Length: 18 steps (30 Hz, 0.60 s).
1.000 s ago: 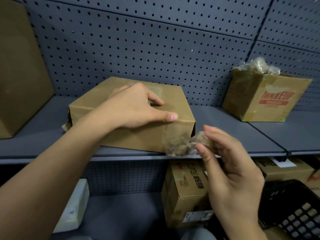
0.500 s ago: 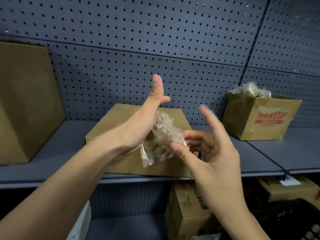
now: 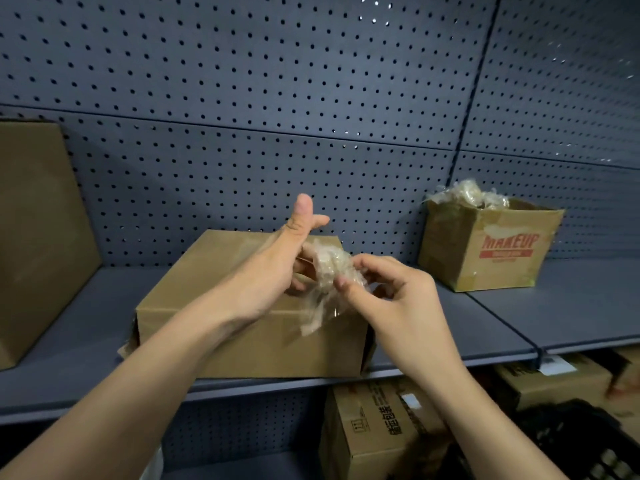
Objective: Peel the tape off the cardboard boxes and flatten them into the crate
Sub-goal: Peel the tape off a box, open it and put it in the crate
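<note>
A flat brown cardboard box [image 3: 242,341] lies on the grey shelf [image 3: 502,317] in front of me. Above its right end a crumpled wad of clear tape [image 3: 329,268] is held between both hands. My left hand [image 3: 277,271] has the thumb up and its fingers curled behind the wad. My right hand [image 3: 391,292] pinches the wad from the right with thumb and fingertips. A loose strip of tape hangs down from the wad over the box's front face.
An open box printed MAKEUP [image 3: 491,251], stuffed with balled tape, stands at the right of the shelf. A tall brown box [image 3: 38,230] stands at the left. Below the shelf are more cartons [image 3: 377,431] and a black crate [image 3: 588,445] at the lower right. Pegboard backs the shelf.
My left hand left the box top and rose to meet the right hand. The tape came off the box's front corner and is now balled between both hands, and the right fingers have closed on it.
</note>
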Tool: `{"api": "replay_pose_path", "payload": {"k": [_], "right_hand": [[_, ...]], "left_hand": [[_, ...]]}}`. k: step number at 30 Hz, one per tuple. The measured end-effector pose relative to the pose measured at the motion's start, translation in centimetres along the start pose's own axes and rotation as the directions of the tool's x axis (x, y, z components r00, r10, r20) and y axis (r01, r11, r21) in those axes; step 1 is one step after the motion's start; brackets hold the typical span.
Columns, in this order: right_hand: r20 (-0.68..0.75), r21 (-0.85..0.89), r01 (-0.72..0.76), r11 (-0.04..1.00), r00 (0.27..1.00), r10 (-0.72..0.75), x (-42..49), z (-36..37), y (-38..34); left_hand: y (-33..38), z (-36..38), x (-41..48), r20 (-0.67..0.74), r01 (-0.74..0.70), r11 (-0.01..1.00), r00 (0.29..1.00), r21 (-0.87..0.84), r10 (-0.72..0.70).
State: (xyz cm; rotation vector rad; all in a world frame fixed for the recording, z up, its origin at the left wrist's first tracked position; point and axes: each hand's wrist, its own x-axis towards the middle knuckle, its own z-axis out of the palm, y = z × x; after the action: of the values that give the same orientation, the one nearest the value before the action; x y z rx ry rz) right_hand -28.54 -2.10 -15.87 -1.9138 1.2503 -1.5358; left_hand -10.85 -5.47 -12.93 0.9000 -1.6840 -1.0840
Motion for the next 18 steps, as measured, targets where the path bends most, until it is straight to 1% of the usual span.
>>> {"api": "replay_pose_path", "payload": {"k": [4, 6, 9, 10, 12, 15, 16, 18], "right_hand": [[-0.060, 0.007, 0.013, 1.000, 0.998, -0.013, 1.2, -1.3, 1.0], [-0.091, 0.013, 0.016, 1.000, 0.996, -0.015, 1.8, -2.3, 1.5], [-0.142, -0.026, 0.009, 1.000, 0.990, -0.013, 3.1, -4.0, 2.4], [-0.158, -0.054, 0.009, 0.999, 0.987, -0.017, 3.6, -4.6, 2.7], [-0.189, -0.091, 0.012, 0.996, 0.982, -0.029, 4.8, -5.9, 3.3], [-0.231, -0.138, -0.020, 0.990, 0.973, -0.012, 6.5, -7.8, 4.0], [-0.245, -0.162, -0.033, 0.986, 0.970, -0.008, 7.2, -8.4, 4.2], [-0.278, -0.211, -0.045, 0.977, 0.960, -0.016, 8.4, -9.7, 4.7]], "left_hand": [[0.1, -0.6, 0.4, -0.055, -0.037, 0.993, 0.998, 0.116, 0.044], [0.1, -1.1, 0.2, -0.071, -0.042, 0.972, 0.996, 0.233, 0.060], [0.2, -1.7, -0.2, -0.068, -0.014, 0.895, 0.996, 0.446, 0.050], [0.2, -1.8, -0.2, -0.060, 0.008, 0.853, 0.998, 0.522, 0.027], [0.2, -2.0, -0.4, 0.004, 0.052, 0.748, 0.997, 0.662, -0.072], [-0.2, -1.5, -0.2, 0.111, 0.053, 0.571, 0.962, 0.819, -0.249], [-0.4, -1.4, 0.0, 0.122, 0.059, 0.548, 0.950, 0.834, -0.287], [-0.7, -1.5, 0.5, 0.128, 0.072, 0.546, 0.940, 0.834, -0.318]]}}
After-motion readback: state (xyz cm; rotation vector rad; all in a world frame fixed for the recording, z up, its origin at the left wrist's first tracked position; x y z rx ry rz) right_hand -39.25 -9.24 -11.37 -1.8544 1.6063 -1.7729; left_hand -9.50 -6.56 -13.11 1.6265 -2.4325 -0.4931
